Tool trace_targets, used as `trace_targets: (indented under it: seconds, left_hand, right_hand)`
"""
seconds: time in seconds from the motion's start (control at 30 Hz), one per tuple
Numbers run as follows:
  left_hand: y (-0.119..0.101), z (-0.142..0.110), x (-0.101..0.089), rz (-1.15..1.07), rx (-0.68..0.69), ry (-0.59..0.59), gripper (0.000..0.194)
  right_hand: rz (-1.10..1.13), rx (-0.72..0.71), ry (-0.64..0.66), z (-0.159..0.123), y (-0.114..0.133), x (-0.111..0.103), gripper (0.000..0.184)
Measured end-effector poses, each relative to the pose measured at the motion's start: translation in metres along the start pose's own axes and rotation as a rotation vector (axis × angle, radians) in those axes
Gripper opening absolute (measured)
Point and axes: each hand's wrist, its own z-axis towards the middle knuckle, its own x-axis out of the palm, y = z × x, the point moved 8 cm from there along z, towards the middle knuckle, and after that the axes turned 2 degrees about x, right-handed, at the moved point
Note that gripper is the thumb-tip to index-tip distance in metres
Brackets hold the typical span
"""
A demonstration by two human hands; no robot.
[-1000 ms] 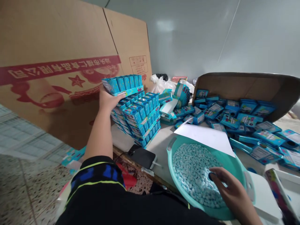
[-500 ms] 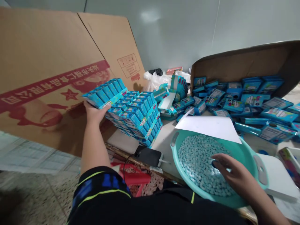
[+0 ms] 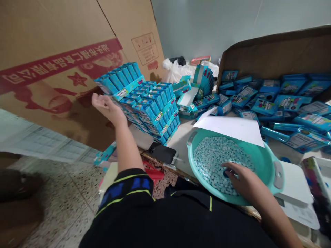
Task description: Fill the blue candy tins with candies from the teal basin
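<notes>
My left hand [image 3: 110, 108] is open just below and left of a display tray of blue candy boxes [image 3: 122, 82]. That tray rests, slightly tilted, on top of a stack of similar trays [image 3: 155, 110]. Over the turquoise basin [image 3: 269, 172], my right hand [image 3: 241, 177] pinches a small dark blue round cap-like piece [image 3: 226, 173], partly hidden by the fingers. Small pale blue candies [image 3: 214, 155] fill much of the basin, right under the fingers. A white sheet of paper [image 3: 230, 127] lies across the basin's far rim.
A big cardboard carton [image 3: 51, 41] stands at the left. Loose blue boxes [image 3: 261, 110] spill from a carton [image 3: 271, 51] at the right. A black phone [image 3: 162, 152] with a cable lies near the table edge. A white scale-like device [image 3: 294, 182] sits right of the basin.
My left hand has let go of the upper tray and drawn slightly down from it; the tray now rests on the stack. My right hand stays over the candies with the blue piece.
</notes>
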Motion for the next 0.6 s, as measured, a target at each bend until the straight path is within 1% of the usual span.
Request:
trace_targets:
  seconds: [0.03, 0.1, 0.13, 0.17, 0.2, 0.23, 0.27, 0.3, 0.37, 0.47, 0.53, 0.6]
  left_hand:
    - [-0.008, -0.027, -0.003, 0.018, -0.075, -0.050, 0.055]
    - [-0.025, -0.085, 0.009, 0.077, -0.199, 0.022, 0.052]
    - [-0.033, -0.113, 0.018, 0.113, -0.246, 0.091, 0.055]
    - [-0.041, -0.138, 0.027, 0.139, -0.274, 0.146, 0.067]
    - [-0.051, -0.156, 0.035, 0.158, -0.244, 0.189, 0.087]
    - [-0.059, -0.168, 0.041, 0.166, -0.209, 0.204, 0.105]
    - [-0.063, -0.175, 0.044, 0.160, -0.184, 0.203, 0.115]
    - [-0.065, -0.177, 0.045, 0.144, -0.163, 0.190, 0.120]
    - [-0.061, -0.172, 0.043, 0.094, -0.174, 0.155, 0.119]
    - [-0.043, -0.161, 0.036, 0.039, -0.242, 0.139, 0.117]
    - [-0.033, -0.158, 0.036, 0.001, -0.281, 0.171, 0.117]
    - [-0.024, -0.160, 0.041, -0.095, -0.315, 0.257, 0.119]
  right_hand:
    - [0.020, 0.009, 0.005, -0.002, -0.001, -0.001, 0.040]
    - [0.069, 0.020, 0.007, -0.005, -0.001, -0.006, 0.040]
    - [0.092, 0.021, 0.005, -0.006, 0.000, -0.008, 0.040]
    - [0.110, 0.021, -0.001, -0.007, 0.000, -0.011, 0.039]
    - [0.127, 0.021, -0.006, -0.008, 0.001, -0.013, 0.038]
    - [0.139, 0.023, -0.012, -0.009, 0.001, -0.015, 0.037]
    - [0.147, 0.027, -0.028, -0.011, 0.000, -0.018, 0.037]
    - [0.151, 0.033, -0.052, -0.013, -0.001, -0.020, 0.037]
    - [0.159, 0.044, -0.117, -0.018, -0.004, -0.027, 0.038]
    - [0.184, 0.066, -0.194, -0.025, -0.010, -0.036, 0.039]
    - [0.209, 0.091, -0.197, -0.027, -0.014, -0.038, 0.040]
    - [0.227, 0.110, -0.183, -0.027, -0.016, -0.037, 0.041]
